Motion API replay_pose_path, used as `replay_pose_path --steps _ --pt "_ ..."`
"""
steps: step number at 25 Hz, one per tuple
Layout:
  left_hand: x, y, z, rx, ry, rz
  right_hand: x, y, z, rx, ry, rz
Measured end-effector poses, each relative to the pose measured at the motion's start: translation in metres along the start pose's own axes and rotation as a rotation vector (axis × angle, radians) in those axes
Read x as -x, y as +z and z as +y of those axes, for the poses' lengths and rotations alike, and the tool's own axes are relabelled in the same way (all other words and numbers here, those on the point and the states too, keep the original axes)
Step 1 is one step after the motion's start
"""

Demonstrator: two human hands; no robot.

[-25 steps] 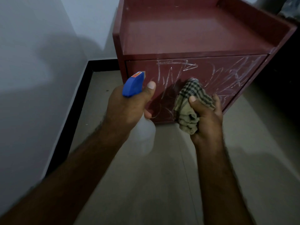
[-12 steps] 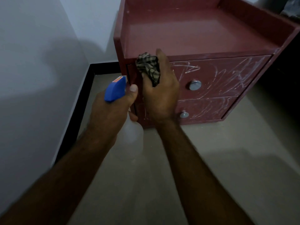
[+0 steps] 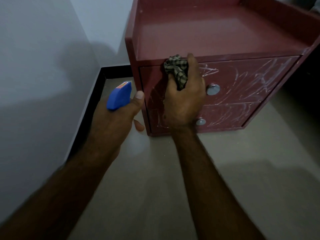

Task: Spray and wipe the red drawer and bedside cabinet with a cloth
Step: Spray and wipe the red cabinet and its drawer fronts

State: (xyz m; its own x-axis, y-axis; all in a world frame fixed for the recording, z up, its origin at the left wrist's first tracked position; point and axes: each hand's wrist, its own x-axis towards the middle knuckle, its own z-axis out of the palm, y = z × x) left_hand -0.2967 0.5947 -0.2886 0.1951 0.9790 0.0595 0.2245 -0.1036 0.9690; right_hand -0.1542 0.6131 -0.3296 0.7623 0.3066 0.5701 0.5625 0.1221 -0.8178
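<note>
Risks merely smearing the white scribbles (image 3: 256, 78) across the top drawer (image 3: 242, 94) if under-sprayed, with right grip (image 3: 185, 99) clamped on the bunched checked cloth (image 3: 176, 70), left grip (image 3: 114, 122) round the spray bottle (image 3: 119, 97).

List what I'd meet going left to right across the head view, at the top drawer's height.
Wall → skirting → spray bottle → cloth → upper knob → white scribbles.
</note>
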Motion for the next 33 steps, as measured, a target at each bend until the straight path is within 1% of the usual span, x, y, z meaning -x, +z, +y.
replay_pose_path --steps 2,4,6,8,10,12,15,17,20,22,25,27,33 --pt "0.001 0.001 0.0 -0.001 0.001 -0.005 0.004 0.004 -0.005 -0.009 -0.067 -0.078" --pt "0.002 0.003 0.001 0.026 -0.001 -0.005 0.003 0.003 -0.001 0.0 -0.091 -0.129" --pt "0.004 0.004 0.001 0.025 0.018 -0.019 -0.006 -0.003 0.009 0.022 -0.038 -0.113" --pt "0.006 0.005 0.0 0.007 0.025 -0.042 -0.019 -0.014 0.019 0.041 0.054 -0.042" --pt "0.009 0.006 0.001 -0.008 0.026 -0.059 -0.026 -0.02 0.022 0.021 0.106 0.022" --pt "0.012 0.007 0.005 -0.016 0.04 -0.074 -0.023 -0.016 0.016 -0.008 0.077 0.013" --pt "0.014 0.013 0.007 -0.015 0.037 -0.072 -0.017 -0.011 0.01 0.04 -0.03 -0.091" --pt "0.016 0.019 0.011 -0.003 0.022 -0.072 -0.026 -0.022 0.017 0.081 -0.018 -0.124" --pt "0.016 0.026 0.013 -0.014 0.021 -0.067 -0.044 -0.042 0.03 0.109 0.107 -0.023" --pt "0.019 0.028 0.012 -0.023 0.025 -0.075 -0.044 -0.04 0.028 0.122 0.105 0.018" --pt "0.02 0.032 0.013 -0.036 0.025 -0.084 -0.033 -0.029 0.02 0.069 0.02 -0.033" --pt "0.017 0.033 0.012 -0.031 0.023 -0.073 -0.031 -0.026 0.019 0.072 -0.031 -0.038" --pt "0.019 0.03 0.011 -0.029 0.031 -0.068 -0.031 -0.027 0.022 0.021 -0.007 -0.061"
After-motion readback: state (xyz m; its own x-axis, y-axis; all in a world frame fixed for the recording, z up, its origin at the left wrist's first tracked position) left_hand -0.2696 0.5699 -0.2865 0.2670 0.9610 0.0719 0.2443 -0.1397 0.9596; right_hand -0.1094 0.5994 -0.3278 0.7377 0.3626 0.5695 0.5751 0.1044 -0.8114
